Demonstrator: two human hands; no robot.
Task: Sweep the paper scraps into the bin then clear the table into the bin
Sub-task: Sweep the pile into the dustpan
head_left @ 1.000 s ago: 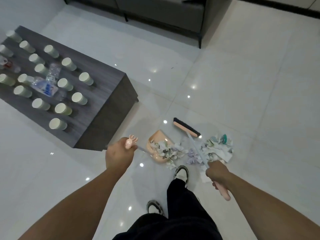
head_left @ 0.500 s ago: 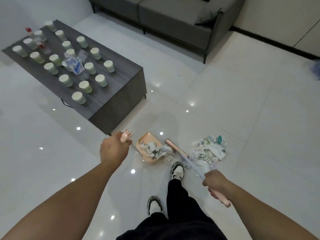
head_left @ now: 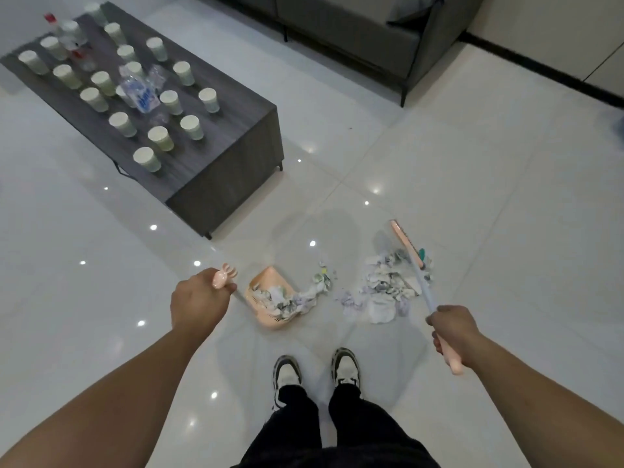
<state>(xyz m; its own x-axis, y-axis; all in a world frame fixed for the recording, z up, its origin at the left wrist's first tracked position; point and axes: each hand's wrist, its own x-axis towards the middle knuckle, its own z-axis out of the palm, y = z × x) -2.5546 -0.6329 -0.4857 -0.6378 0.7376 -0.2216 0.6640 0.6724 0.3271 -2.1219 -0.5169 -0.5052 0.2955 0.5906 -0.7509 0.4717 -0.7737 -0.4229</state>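
The dustpan (head_left: 270, 300) is sat on the white tiled floor (head_left: 472, 204), just ahead of the shoes (head_left: 315, 371), with its open mouth turned to the right. A good wad of paper scraps (head_left: 287, 298) is already piled inside it and spilling over the lip. Its long handle, topped by a pink comb-like end (head_left: 224, 276), is gripped by the left hand (head_left: 199, 304), with the fingers curled tight round it.

A second, bigger heap of scraps (head_left: 388, 285) is still spread on the floor to the right of the dustpan, a small gap of bare tile and a few stray bits between the two. The broom (head_left: 410, 255) is held by the right hand (head_left: 452, 331), fingers wrapped round the pink grip at the end of the pale shaft. The pink brush head is seen at the far right edge of that heap; whether it's actually touching the floor can't be told.

The worktop (head_left: 233, 140), a dark grey wood-grain one, is off to the far left. It's loaded with lots of pale paper cups (head_left: 147, 159) stood upside down in loose rows, plus some crumpled clear plastic bottles (head_left: 141, 92) in the middle and another bottle with a red cap (head_left: 50, 18) near the far left corner. A grey sofa (head_left: 354, 32) is parked along the back.
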